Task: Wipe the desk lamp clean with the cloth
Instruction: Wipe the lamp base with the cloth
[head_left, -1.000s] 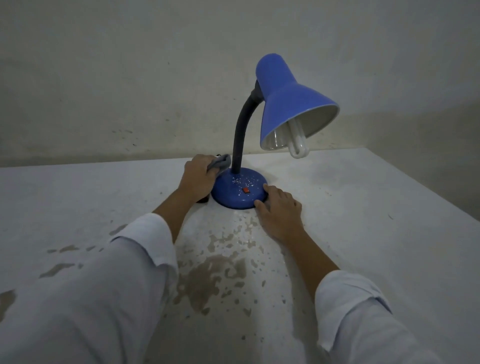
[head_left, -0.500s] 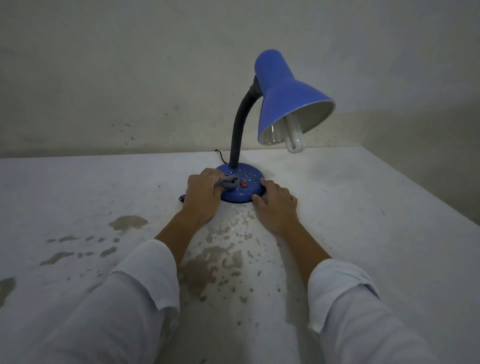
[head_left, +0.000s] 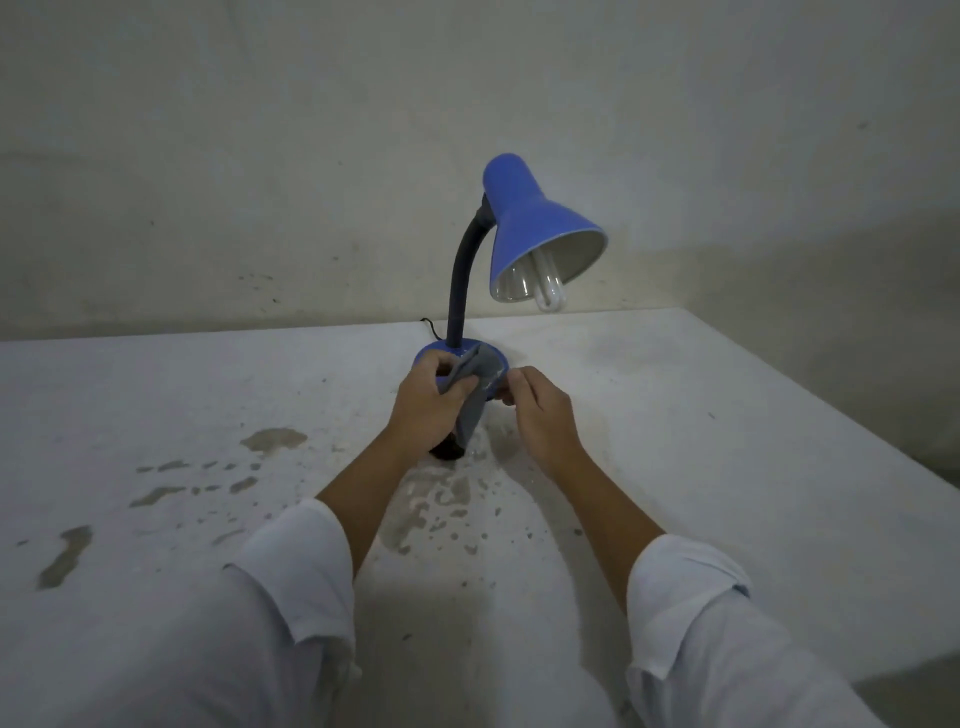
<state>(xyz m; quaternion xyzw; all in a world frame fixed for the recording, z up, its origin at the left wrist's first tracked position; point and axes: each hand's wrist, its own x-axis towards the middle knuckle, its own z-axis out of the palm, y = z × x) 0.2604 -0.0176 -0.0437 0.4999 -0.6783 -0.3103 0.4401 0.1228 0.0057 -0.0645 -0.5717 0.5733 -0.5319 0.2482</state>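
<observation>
A blue desk lamp with a black bendable neck and a bare white bulb stands at the back of the white table. Its round blue base is mostly hidden behind my hands. My left hand grips a grey cloth in front of the base; the cloth hangs down from the fist. My right hand is just right of it, fingertips pinching the cloth's right edge.
Wet patches and droplets mark the tabletop between my arms and to the left. A black cord leaves the base toward the wall. The table's right edge runs diagonally. A dark spot lies under the cloth's lower end.
Both hands have lifted off the lamp base. The cloth, bunched under my left hand before, now hangs out between the two hands, and my right hand has taken its edge.
</observation>
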